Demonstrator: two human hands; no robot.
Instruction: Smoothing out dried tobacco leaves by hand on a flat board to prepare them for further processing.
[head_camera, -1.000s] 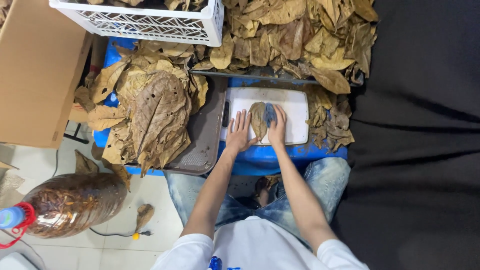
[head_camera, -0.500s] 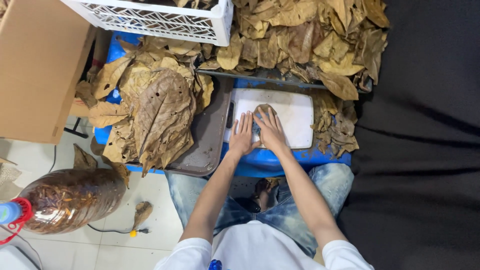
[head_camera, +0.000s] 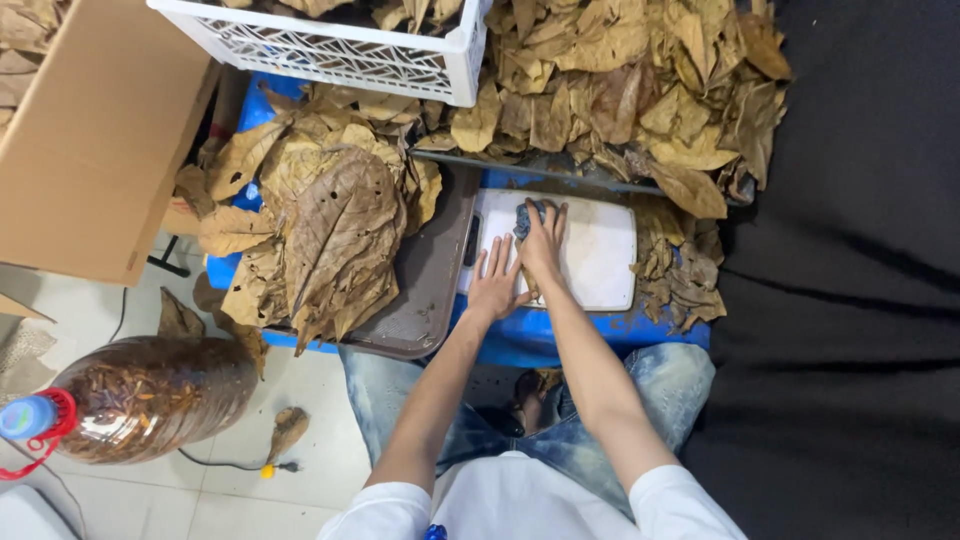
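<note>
A white cutting board (head_camera: 600, 255) lies on a blue table (head_camera: 590, 335) in front of me. My left hand (head_camera: 495, 282) rests flat near the board's left edge, fingers spread, holding nothing. My right hand (head_camera: 545, 245) presses a small blue cloth (head_camera: 526, 214) against the far left part of the board, the cloth bunched under its fingertips. A dry brown leaf lies under this hand and is almost wholly hidden. The two hands lie side by side and touch.
A dark tray (head_camera: 430, 290) left of the board holds a stack of large dry leaves (head_camera: 330, 220). More leaves (head_camera: 620, 90) are heaped behind and right. A white crate (head_camera: 340, 45), cardboard box (head_camera: 80, 140), filled plastic bottle (head_camera: 150, 395) and black cloth (head_camera: 850, 250) surround me.
My right hand has slid up the board with the blue cloth, over the leaf. My left hand has stayed flat beside it.
</note>
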